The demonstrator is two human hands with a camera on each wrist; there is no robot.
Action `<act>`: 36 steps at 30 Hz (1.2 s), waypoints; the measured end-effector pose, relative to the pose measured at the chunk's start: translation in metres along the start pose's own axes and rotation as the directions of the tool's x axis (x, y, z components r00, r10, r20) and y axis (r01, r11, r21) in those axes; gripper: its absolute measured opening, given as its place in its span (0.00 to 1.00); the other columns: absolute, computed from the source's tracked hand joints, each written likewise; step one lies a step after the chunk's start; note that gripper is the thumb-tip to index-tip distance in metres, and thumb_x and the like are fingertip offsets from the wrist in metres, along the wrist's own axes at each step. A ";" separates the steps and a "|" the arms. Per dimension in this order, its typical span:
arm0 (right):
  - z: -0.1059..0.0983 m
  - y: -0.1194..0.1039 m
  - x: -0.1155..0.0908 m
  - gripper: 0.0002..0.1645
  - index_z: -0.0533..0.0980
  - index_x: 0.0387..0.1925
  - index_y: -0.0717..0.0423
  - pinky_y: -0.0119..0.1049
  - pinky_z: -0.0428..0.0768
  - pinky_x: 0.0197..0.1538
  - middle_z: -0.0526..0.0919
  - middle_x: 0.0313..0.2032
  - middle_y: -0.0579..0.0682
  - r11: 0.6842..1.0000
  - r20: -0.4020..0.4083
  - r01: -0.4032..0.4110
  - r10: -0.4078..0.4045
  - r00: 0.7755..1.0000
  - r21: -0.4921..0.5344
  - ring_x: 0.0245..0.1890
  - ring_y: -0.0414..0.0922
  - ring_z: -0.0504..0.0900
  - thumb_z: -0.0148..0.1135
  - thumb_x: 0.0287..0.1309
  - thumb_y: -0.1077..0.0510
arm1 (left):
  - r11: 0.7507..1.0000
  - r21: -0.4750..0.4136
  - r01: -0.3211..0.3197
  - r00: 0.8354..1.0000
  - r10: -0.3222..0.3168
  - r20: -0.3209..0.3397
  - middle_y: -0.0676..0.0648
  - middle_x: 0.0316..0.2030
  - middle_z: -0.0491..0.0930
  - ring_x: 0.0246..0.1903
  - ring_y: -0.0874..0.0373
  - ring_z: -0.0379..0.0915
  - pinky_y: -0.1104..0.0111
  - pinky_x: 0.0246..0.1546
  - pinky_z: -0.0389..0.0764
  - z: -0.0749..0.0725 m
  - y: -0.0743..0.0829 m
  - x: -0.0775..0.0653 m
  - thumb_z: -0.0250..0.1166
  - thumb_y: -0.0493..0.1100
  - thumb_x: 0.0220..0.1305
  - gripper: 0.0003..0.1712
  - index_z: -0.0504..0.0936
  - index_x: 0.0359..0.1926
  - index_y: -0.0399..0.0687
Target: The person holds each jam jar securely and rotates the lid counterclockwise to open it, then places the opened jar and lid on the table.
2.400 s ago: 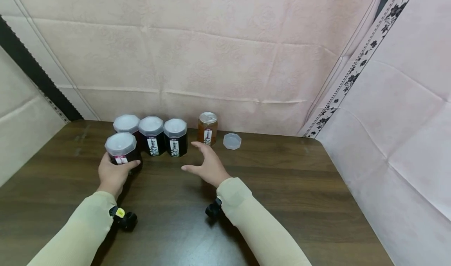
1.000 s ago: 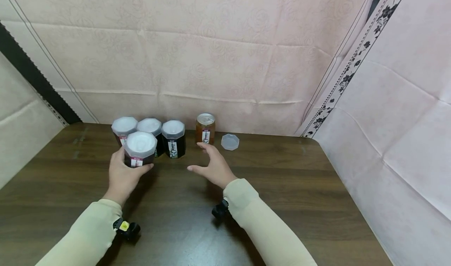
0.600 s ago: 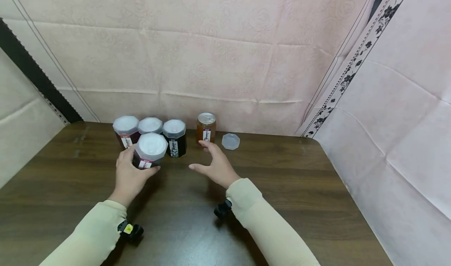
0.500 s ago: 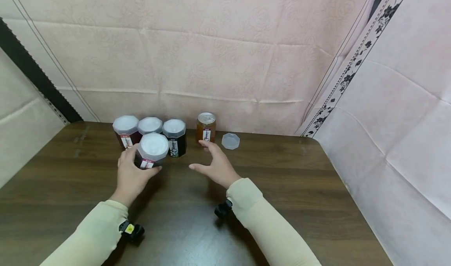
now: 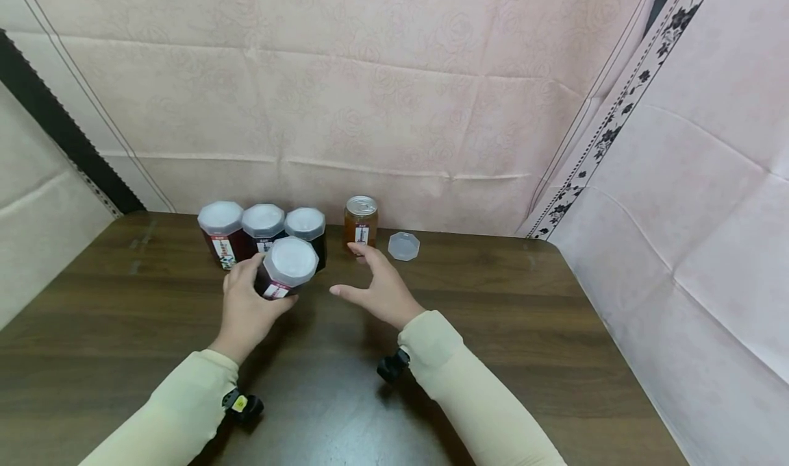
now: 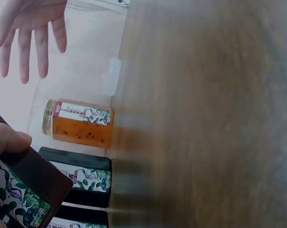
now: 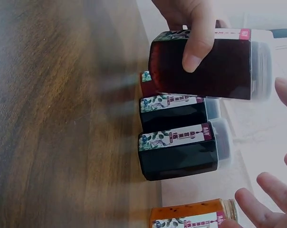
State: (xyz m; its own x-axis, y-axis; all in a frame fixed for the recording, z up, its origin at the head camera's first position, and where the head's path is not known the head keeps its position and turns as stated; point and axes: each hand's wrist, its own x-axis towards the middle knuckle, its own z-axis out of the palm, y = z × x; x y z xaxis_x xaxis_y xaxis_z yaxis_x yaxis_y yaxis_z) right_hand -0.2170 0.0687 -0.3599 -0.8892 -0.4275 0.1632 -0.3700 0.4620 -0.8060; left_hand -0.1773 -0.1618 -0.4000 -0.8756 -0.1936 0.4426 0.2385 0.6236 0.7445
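Observation:
My left hand (image 5: 249,308) grips a dark jar (image 5: 291,262) with a frosted octagonal lid, thumb on its near side. The right wrist view shows this jar (image 7: 215,69) raised off the table, with the left thumb across its side. My right hand (image 5: 381,289) has its fingers spread and holds nothing. It hovers just in front of an amber jar (image 5: 361,221), which has a bare silvery top. Beside that jar a loose frosted lid (image 5: 403,247) lies flat. In the left wrist view, dark specks show inside the amber jar (image 6: 81,126).
Three more lidded dark jars stand in a row by the back cloth: a left one (image 5: 222,229), a middle one (image 5: 264,221) and a right one (image 5: 306,223), partly hidden by the held jar. The brown wooden table (image 5: 493,349) is bounded by pale cloth walls (image 5: 370,109).
My left hand has carried the dark jar rightward across the front of the row, uncovering the left jar's label. My right hand has shifted slightly right and stays spread.

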 end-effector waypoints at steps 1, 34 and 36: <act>0.000 0.000 0.000 0.48 0.60 0.70 0.45 0.49 0.68 0.65 0.65 0.68 0.48 1.000 0.000 0.001 -0.001 1.000 -0.004 0.64 0.45 0.66 0.71 0.51 0.43 | 1.000 0.002 -0.004 1.000 0.004 0.003 0.31 0.57 0.65 0.55 0.35 0.56 0.43 0.54 0.61 0.001 0.001 -0.001 0.78 0.35 0.41 0.45 0.68 0.62 0.35; -0.007 -0.019 -0.012 0.52 0.59 0.71 0.44 0.42 0.77 0.52 0.70 0.60 0.47 0.993 0.031 0.010 -0.006 1.000 -0.114 0.54 0.44 0.74 0.70 0.48 0.36 | 0.987 0.112 -0.113 0.992 0.105 0.073 0.33 0.55 0.66 0.57 0.38 0.57 0.42 0.51 0.70 0.032 0.026 -0.013 0.80 0.36 0.38 0.46 0.70 0.62 0.37; -0.007 -0.019 -0.012 0.52 0.58 0.71 0.43 0.43 0.78 0.52 0.69 0.61 0.47 0.991 0.025 -0.003 0.006 1.000 -0.135 0.53 0.45 0.74 0.68 0.48 0.35 | 0.987 0.114 -0.118 0.991 0.110 0.071 0.33 0.55 0.66 0.56 0.38 0.57 0.43 0.50 0.71 0.033 0.027 -0.013 0.80 0.37 0.38 0.46 0.70 0.61 0.37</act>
State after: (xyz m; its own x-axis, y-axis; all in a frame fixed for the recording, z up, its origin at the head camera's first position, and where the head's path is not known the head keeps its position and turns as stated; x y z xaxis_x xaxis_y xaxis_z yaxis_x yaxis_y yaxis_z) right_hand -0.2007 0.0704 -0.3426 -0.8844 -0.4440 0.1437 -0.4005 0.5638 -0.7224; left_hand -0.1734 -0.1175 -0.4021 -0.8716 -0.0691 0.4852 0.2908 0.7240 0.6255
